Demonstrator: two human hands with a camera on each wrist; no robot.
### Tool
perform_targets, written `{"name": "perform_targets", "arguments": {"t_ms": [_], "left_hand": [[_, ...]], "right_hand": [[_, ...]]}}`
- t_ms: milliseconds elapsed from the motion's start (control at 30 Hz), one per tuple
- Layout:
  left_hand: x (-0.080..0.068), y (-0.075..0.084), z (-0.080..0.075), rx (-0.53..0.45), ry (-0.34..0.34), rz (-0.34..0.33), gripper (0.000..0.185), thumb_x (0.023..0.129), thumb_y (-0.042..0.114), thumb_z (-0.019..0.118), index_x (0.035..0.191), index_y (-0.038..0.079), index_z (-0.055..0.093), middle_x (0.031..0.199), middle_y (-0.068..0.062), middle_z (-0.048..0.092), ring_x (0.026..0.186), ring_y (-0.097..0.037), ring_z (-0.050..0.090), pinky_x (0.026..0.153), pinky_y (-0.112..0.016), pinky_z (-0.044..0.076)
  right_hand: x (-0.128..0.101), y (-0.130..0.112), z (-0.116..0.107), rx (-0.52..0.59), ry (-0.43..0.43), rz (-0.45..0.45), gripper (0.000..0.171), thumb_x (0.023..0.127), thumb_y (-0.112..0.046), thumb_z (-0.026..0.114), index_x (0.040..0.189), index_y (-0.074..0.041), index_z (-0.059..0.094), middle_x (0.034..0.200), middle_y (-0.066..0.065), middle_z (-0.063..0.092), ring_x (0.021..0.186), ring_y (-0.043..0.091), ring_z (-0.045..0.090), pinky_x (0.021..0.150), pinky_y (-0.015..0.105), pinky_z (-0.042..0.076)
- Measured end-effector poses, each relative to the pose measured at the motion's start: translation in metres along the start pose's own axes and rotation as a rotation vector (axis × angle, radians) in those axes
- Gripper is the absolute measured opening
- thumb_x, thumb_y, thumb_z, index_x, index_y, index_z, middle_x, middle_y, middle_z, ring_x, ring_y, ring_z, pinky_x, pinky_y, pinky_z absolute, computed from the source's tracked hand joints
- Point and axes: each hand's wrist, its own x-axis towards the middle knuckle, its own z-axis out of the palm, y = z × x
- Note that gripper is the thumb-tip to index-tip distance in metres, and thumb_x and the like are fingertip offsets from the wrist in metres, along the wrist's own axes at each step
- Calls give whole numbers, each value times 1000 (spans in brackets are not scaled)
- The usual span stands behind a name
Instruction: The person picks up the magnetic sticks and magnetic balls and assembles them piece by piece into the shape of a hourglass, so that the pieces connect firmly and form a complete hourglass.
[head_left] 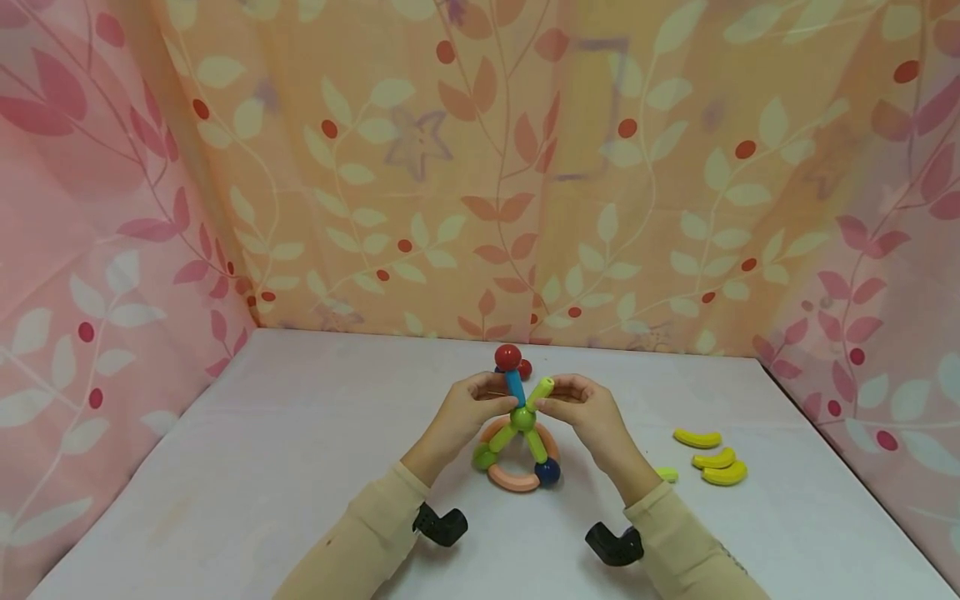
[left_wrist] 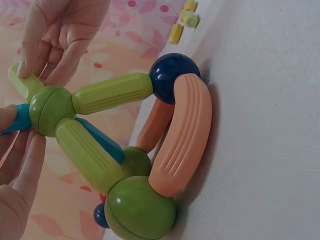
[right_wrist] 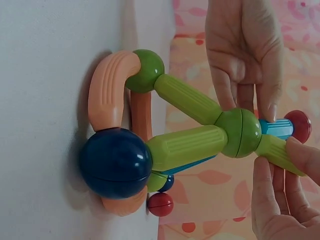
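A toy structure of magnetic rods and balls stands on the table. Its base is a ring of curved orange rods (head_left: 513,481) joined by a dark blue ball (left_wrist: 172,72) and green balls (left_wrist: 140,207). Straight rods lean up from it to a green ball (head_left: 522,418) at the top. From that ball rise a blue rod (head_left: 514,387), tipped with a red ball (head_left: 507,357), and a light green rod (right_wrist: 278,152). My left hand (head_left: 468,407) pinches the blue rod. With thumb and fingers, my right hand (head_left: 588,412) pinches the light green rod, whose upper end is bare.
Several yellow curved rods (head_left: 723,473) lie on the white table (head_left: 225,467) at the right. A light green piece (head_left: 667,474) sits beside the right wrist. Behind the structure are another red ball (right_wrist: 160,204) and a small dark blue ball (left_wrist: 101,215). Patterned curtains (head_left: 360,208) surround the table.
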Motion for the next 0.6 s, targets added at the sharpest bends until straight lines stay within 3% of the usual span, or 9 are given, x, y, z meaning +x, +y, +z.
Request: {"name": "perform_targets", "arguments": {"t_ms": [600], "left_hand": [[-2,2,1,10,7,4,36,94,23,69,125,5,64,123,-12,67,116,-22,61,105,-43,51]], "right_hand": [[0,0,-1,-9,-9,-16,39,90,-15,73,123,1,61,113,11,69,99,11,65,92,27,57]]}}
